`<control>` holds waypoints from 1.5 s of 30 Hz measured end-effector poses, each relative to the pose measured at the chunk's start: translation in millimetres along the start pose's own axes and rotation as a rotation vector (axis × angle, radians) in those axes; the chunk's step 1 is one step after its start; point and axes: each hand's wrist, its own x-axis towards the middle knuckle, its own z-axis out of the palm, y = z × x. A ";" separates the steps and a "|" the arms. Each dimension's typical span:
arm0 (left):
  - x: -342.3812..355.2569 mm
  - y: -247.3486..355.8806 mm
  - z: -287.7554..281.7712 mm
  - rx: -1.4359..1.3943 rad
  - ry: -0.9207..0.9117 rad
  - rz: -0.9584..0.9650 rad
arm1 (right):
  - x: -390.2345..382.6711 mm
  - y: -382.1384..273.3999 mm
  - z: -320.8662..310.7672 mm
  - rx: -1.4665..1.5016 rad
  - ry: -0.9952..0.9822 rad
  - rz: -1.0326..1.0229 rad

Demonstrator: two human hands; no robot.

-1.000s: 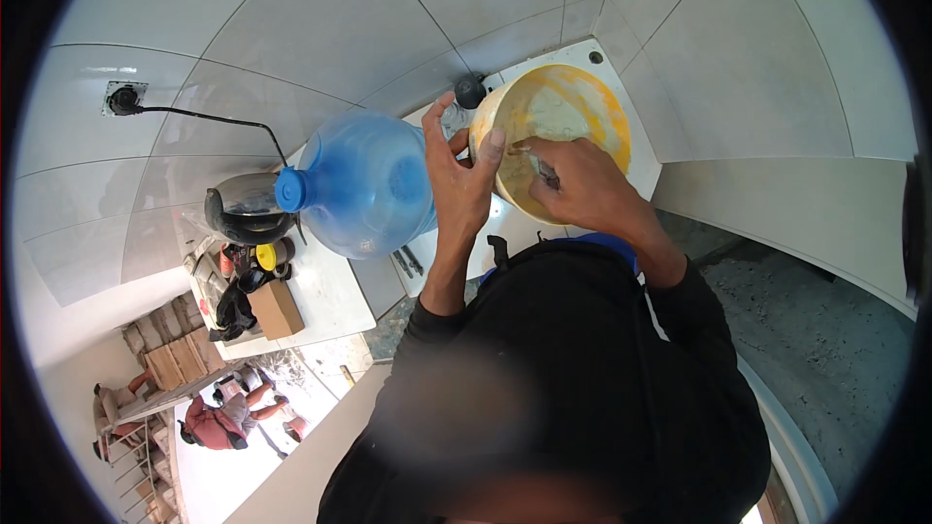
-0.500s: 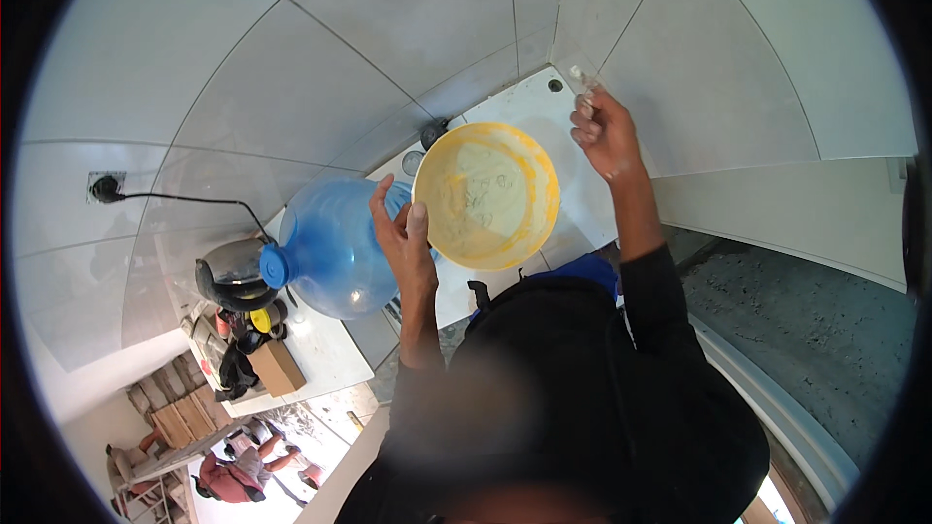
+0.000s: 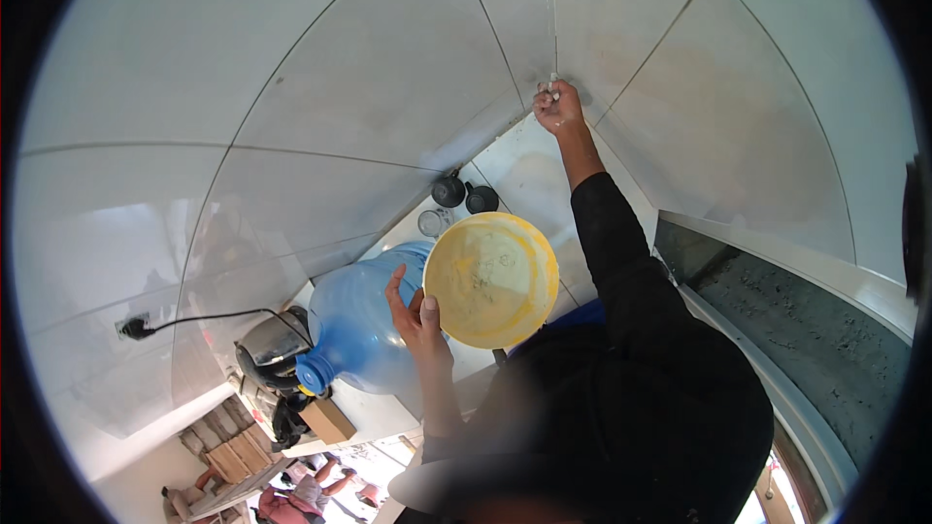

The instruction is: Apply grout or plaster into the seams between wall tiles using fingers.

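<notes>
A yellow bucket [image 3: 490, 281], streaked with pale paste inside, is held at its left side by my left hand [image 3: 417, 315]. My right hand [image 3: 555, 105] is raised to the tiled corner [image 3: 554, 29], fingers curled, with whitish paste and a small pale bit I cannot make out at its fingertips; whether it touches the tiles is unclear. A big blue water bottle [image 3: 354, 320] lies on its side left of the bucket. Behind the bucket are two dark cups [image 3: 448, 191] and a clear glass [image 3: 435, 223] on the tiled white counter [image 3: 515, 175].
An electric kettle [image 3: 264, 340], its plug and cord [image 3: 136, 328], a cardboard box [image 3: 327, 423] and dark clutter are at the left. Co-workers [image 3: 296, 503] are by a railing and wooden steps at lower left. A rough grey recess [image 3: 777, 315] is at the right.
My right hand came out of the bucket and moved up to the corner. The bucket tilted open toward the camera. The view shifted, so the counter appears lower.
</notes>
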 end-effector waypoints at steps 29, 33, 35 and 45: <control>9.7 -11.2 -2.3 0.173 -0.065 -0.079 | 17.2 25.0 4.2 0.008 -0.024 -0.170; 13.3 -7.6 0.2 0.149 -0.051 -0.081 | 6.7 15.9 31.3 0.081 -0.058 -0.118; 14.8 -8.5 -2.8 0.160 -0.057 -0.070 | -10.2 17.9 51.6 0.078 -0.091 -0.169; -0.4 -4.1 -5.5 0.115 -0.070 -0.050 | -109.4 1.6 155.2 -0.315 -0.218 -0.294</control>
